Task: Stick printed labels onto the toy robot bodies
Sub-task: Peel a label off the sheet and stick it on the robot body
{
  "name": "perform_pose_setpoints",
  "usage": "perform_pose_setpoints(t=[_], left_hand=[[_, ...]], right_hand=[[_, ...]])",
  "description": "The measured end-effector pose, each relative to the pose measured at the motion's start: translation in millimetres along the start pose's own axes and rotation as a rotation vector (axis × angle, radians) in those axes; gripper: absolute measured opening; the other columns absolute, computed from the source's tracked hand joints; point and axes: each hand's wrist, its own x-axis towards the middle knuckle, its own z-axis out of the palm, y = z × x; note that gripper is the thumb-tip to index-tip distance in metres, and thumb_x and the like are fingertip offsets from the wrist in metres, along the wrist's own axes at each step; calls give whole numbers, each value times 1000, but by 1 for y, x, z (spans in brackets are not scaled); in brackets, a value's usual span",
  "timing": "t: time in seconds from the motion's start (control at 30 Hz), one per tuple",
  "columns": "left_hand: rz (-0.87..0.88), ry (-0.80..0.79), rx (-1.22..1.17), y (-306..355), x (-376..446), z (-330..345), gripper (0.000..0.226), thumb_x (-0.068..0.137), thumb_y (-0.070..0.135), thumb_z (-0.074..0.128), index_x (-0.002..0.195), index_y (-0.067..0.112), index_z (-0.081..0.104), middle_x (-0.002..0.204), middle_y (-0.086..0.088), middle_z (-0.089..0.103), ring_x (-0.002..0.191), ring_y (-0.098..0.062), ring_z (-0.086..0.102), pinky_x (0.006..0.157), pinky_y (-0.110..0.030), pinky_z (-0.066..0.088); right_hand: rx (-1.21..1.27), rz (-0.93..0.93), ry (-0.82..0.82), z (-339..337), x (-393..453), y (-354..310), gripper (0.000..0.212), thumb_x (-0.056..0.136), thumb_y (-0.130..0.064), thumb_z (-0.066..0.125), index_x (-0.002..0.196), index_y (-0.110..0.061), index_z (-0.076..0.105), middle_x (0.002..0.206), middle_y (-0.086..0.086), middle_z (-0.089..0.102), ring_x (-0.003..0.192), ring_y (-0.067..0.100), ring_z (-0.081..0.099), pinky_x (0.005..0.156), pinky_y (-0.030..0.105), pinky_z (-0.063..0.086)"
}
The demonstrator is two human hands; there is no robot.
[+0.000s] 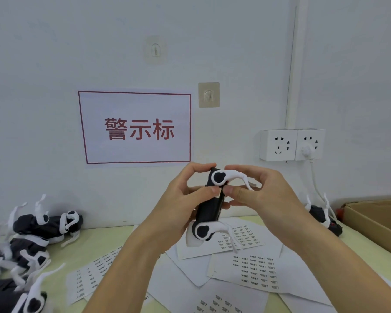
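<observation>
- Sheets of printed labels [255, 273] lie fanned over the pale desk [359, 251] nearest the viewer, below both forearms, several overlapping.
- Toy robot body [209, 210], black with white legs, is held up off the desk between both hands, above the label sheets. Its long axis runs near upright, tilted a little, one white leg joint at the top and one at the bottom.
- Left hand [181, 199] grips the body from the left, fingers curled over its top end and thumb pressed on its near edge.
- Right hand [257, 188] closes on it from the right, its thumb tip meeting the left thumb at the same edge; whether a label sits under the thumbs is hidden.
- Judging by this, the label is being pressed down on that narrow edge, and both hands are equally close to it.
- More toy robots [43, 224] are piled at the left of the desk, well apart from the hands; another robot [318, 214] lies right, beside a cardboard box [375, 218].
- Farthest, on the wall: a red-bordered sign [136, 128], two adhesive hooks [208, 95] and a double socket [291, 144].
</observation>
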Motion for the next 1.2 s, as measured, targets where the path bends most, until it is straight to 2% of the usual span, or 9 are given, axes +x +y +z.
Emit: perform_pose_setpoints(t=[0.13, 0.4, 0.57, 0.7, 0.8, 0.93, 1.0, 1.1, 1.2], left_hand=[[-12, -25, -44, -1, 0, -1, 36, 85, 19, 63, 118, 35, 64, 107, -18, 74, 98, -40, 72, 80, -39, 58], [13, -51, -49, -2, 0, -2, 38, 87, 15, 64, 119, 35, 63, 105, -16, 75, 100, -40, 72, 84, -41, 59], [22, -44, -61, -1, 0, 0, 39, 87, 14, 63, 119, 36, 63, 103, -14, 75, 99, -39, 72, 81, -40, 59], [24, -31, -63, 1, 0, 2, 38, 86, 14, 64, 117, 36, 64, 105, -17, 75, 100, -39, 72, 81, -37, 59], [22, -34, -64, 1, -1, 3, 38, 85, 13, 65, 116, 35, 64, 105, -19, 74, 100, -39, 72, 79, -35, 59], [25, -34, -67, 1, -1, 3, 37, 84, 12, 65, 114, 34, 65, 106, -20, 74, 99, -39, 72, 77, -33, 58], [27, -27, -65, 2, -2, 3, 38, 84, 13, 65, 114, 36, 65, 105, -18, 75, 98, -38, 73, 78, -35, 59], [31, -28, -57, 3, -2, 1, 38, 85, 13, 65, 116, 36, 65, 104, -18, 75, 95, -37, 73, 78, -35, 59], [36, -18, -37, 3, -3, 2, 41, 84, 13, 65, 118, 36, 66, 105, -18, 75, 96, -36, 73, 76, -33, 58]], right_hand=[[8, 14, -5, -2, 2, 1, 37, 81, -11, 80, 114, -24, 71, 97, 0, 78, 84, 23, 75, 91, 42, 58], [4, 18, -21, -5, 2, 0, 37, 81, -11, 80, 115, -23, 72, 104, 4, 76, 85, 24, 76, 92, 45, 57], [41, 1, -55, -6, -1, -1, 35, 84, -12, 78, 116, -26, 72, 111, 6, 74, 84, 20, 76, 75, 26, 58], [-21, -14, -85, -6, -2, -2, 43, 79, -26, 81, 120, -32, 68, 103, -1, 76, 83, 18, 75, 79, 27, 52], [-55, -19, -104, -5, -2, -2, 45, 82, -23, 80, 123, -32, 66, 101, -3, 77, 86, 15, 75, 80, 25, 52], [-41, -7, -129, -8, -1, -3, 49, 81, -20, 81, 125, -29, 65, 109, -2, 75, 90, 15, 75, 77, 24, 54], [-40, -13, -134, -9, -2, -3, 54, 74, -26, 80, 126, -29, 65, 114, 2, 73, 89, 16, 75, 82, 28, 54], [-87, -28, -143, -8, -2, -2, 58, 71, -29, 79, 127, -31, 64, 110, 1, 75, 94, 17, 74, 102, 41, 48], [-138, -23, -125, -9, -1, 0, 53, 75, -26, 78, 125, -37, 64, 112, -3, 74, 114, 21, 65, 110, 51, 42]])
